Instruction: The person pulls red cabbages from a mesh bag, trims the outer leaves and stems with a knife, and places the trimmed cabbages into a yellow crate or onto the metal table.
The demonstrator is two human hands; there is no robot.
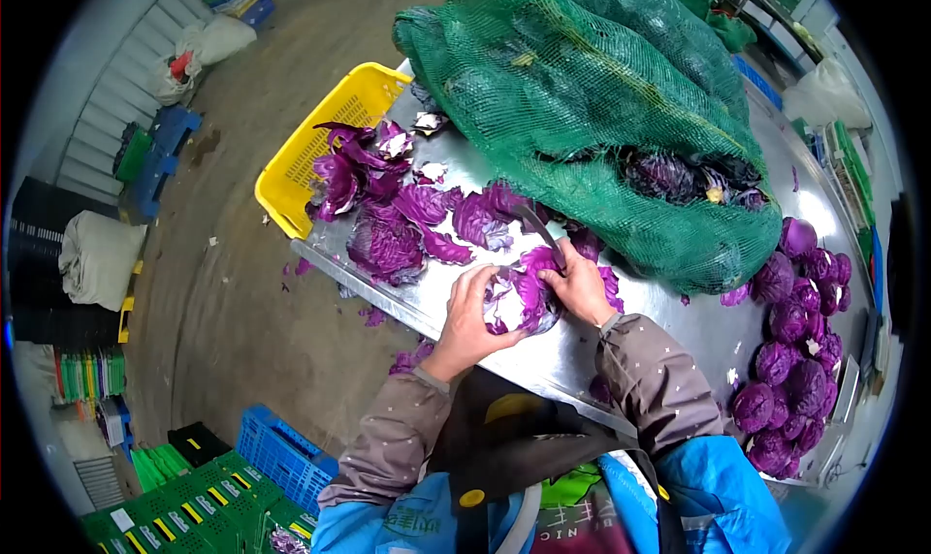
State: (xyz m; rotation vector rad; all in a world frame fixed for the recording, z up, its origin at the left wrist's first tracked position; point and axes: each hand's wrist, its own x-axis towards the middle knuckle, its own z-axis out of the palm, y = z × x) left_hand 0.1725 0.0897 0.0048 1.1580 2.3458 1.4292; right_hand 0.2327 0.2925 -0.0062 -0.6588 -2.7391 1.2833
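My left hand [463, 323] is wrapped round the near-left side of a red cabbage [527, 300], holding it over the front edge of the metal table [698, 346]. A dark curved knife [539, 228] is gripped in my right hand [584, 287], its blade pointing up and left, away from me. My right thumb presses on the cabbage's purple outer leaf. Pale patches show on the cabbage's left face. Loose purple leaves [386, 242] lie on the table beyond and left of my hands.
A large green mesh sack [601, 108] of cabbages covers the table's far side, with an opening showing dark heads. Several red cabbages [795, 389] are piled at the right. A yellow basket [284, 171] stands at the left end. Blue crate [276, 447] and green crates [184, 506] sit lower left.
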